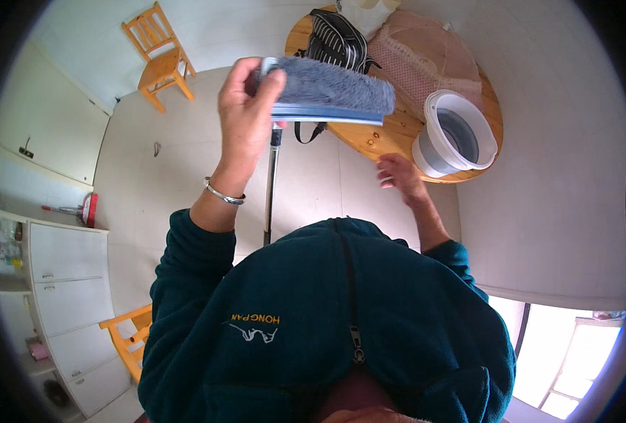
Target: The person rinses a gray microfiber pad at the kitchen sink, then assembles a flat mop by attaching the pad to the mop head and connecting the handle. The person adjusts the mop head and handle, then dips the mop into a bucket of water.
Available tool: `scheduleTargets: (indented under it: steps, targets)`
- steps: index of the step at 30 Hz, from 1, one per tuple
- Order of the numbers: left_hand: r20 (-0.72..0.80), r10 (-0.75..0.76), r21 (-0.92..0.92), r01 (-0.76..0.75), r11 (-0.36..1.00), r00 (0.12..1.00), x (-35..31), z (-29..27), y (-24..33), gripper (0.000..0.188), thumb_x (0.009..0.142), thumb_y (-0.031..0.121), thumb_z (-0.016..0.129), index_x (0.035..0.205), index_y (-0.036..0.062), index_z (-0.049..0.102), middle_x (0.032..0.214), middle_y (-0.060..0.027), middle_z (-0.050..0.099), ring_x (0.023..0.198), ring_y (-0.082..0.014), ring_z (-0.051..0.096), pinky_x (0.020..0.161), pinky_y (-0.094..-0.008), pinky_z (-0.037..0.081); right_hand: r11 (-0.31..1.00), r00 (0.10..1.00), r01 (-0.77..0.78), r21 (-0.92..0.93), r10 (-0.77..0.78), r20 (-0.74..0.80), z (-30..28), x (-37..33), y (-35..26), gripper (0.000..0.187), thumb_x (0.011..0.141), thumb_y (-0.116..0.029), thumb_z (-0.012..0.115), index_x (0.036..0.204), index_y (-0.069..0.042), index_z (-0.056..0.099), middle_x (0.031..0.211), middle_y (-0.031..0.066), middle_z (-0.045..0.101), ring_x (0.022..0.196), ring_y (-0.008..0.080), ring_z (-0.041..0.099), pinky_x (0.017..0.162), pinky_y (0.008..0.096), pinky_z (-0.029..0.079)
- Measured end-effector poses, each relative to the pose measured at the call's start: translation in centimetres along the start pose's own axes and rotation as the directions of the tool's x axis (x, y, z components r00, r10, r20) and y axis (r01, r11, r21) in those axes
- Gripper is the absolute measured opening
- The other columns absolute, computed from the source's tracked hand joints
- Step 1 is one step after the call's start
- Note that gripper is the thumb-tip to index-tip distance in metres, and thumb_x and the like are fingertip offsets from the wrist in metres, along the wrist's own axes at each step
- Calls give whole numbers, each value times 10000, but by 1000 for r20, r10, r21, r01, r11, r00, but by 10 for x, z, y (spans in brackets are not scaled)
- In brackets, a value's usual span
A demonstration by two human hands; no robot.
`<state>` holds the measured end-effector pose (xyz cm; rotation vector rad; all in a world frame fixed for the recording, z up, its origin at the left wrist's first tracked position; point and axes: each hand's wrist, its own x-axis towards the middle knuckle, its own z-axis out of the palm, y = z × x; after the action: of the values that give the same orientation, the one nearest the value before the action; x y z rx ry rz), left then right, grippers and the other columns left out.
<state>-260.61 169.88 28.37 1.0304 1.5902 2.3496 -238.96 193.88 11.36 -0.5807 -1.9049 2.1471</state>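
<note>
My left hand (248, 113) grips the end of a window squeegee (337, 88), its thumb over a pale end piece. The squeegee has a grey fluffy washing sleeve on its upper side and a blue blade along its lower edge. A metal pole (272, 190) runs down from it, its lower end hidden behind my jacket. My right hand (399, 176) is empty, with fingers loosely bent and apart, just off the edge of the wooden table (369, 141). Beside it on the table stands a white bucket (433, 151) with a grey inside; its contents are unclear.
A black striped bag (335, 42) and a pink cloth (426, 56) lie on the table. A wooden chair (163, 67) stands far left. White cabinets (73, 282) line the left, near a red dustpan (89, 209). Another wooden chair (126, 345) is close on my left.
</note>
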Motion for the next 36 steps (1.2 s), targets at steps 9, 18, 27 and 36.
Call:
scheduleTargets:
  steps: [9,18,27,36]
  targets:
    - [189,139,-49,-132,990,972,-9,85,36,310,883,119,670,1093,21,464,1002,-101,552,765,-116,635,534,-217,585,642,914,376,-668,-374,155,108,102,0,959,820,-353,739,1504,-32,149,1462,251,365,1315,383,424,1111,410,342]
    - [338,376,-208,-321,924,863,1,129,62,377,886,158,696,1122,4,445,1066,-115,533,945,-128,598,747,-222,564,747,796,422,-513,-576,-185,87,115,6,445,868,-311,663,1144,16,544,859,234,658,815,372,655,735,442,510]
    - [455,86,-74,-58,996,886,39,103,-7,208,965,153,547,1106,-1,546,1020,-84,578,951,-139,609,637,-249,579,476,864,-242,-846,-292,-411,-110,-49,-95,432,875,-230,656,1208,17,535,1000,285,651,962,387,649,801,447,508]
    - [506,-215,62,213,975,836,43,160,-141,155,937,124,593,1049,21,562,947,-44,603,801,-89,610,547,-215,554,-40,638,-750,-661,-306,-706,-264,-117,-141,277,894,-263,635,1055,-56,544,927,171,683,912,362,666,780,469,524]
